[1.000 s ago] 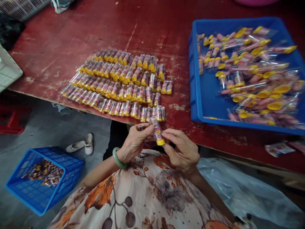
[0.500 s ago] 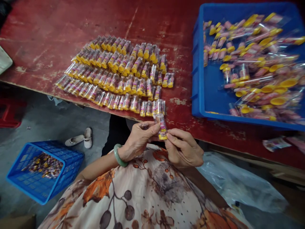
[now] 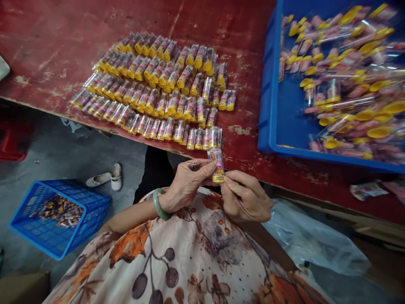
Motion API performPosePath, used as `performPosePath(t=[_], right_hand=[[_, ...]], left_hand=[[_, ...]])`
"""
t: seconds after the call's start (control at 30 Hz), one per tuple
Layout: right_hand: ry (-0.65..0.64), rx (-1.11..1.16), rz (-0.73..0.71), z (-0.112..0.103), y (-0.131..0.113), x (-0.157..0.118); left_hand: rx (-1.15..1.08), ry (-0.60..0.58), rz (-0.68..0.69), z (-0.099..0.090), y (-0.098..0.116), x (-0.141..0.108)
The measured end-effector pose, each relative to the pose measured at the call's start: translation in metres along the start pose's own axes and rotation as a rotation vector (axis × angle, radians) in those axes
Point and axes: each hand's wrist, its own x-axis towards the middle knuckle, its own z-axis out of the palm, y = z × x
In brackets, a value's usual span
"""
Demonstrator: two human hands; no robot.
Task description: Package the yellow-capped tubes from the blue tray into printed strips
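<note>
A small clear tube (image 3: 217, 162) with a yellow cap and a printed purple label is held upright just off the table's front edge. My left hand (image 3: 186, 181), with a green bangle at the wrist, grips it with thumb and fingers. A bit of printed film (image 3: 193, 166) shows in the same hand's palm. My right hand (image 3: 247, 194) pinches at the tube's lower yellow end, its other fingers curled. Beyond my hands, many similar labelled tubes (image 3: 161, 101) lie in several slanting rows on the red table (image 3: 82, 25).
A blue tray (image 3: 268, 109) at the right holds tubes with yellow caps and pink contents. On the floor at left, a blue crate (image 3: 60, 249) contains many small pieces. Pale clogs (image 3: 116, 177) lie beside it. A clear plastic bag (image 3: 310, 236) hangs below the table at right.
The camera view has shifted slightly, so the table's contents appear a little higher and the tray further right. Both hands keep the same hold on the tube.
</note>
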Motion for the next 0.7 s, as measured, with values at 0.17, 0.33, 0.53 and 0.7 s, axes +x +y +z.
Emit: performPosePath(t=[0.17,0.33,0.53,0.7], right_hand=[[0.005,-0.011,0.012,0.0002,0.0008,-0.0016],[0.02,0.0,0.016,-0.0003,-0.0006,-0.0011],[0.023,0.005,0.019,0.0013,-0.0034,0.0022],[0.068,0.06,0.076,0.0035,-0.001,0.0016]], left_hand=[[0.004,0.002,-0.006,0.0004,-0.0002,-0.0025],[-0.014,0.023,-0.032,0.0025,0.0045,-0.0059],[-0.011,0.025,-0.03,0.0024,0.0053,-0.005],[-0.004,-0.026,-0.023,-0.0001,0.0062,-0.0049]])
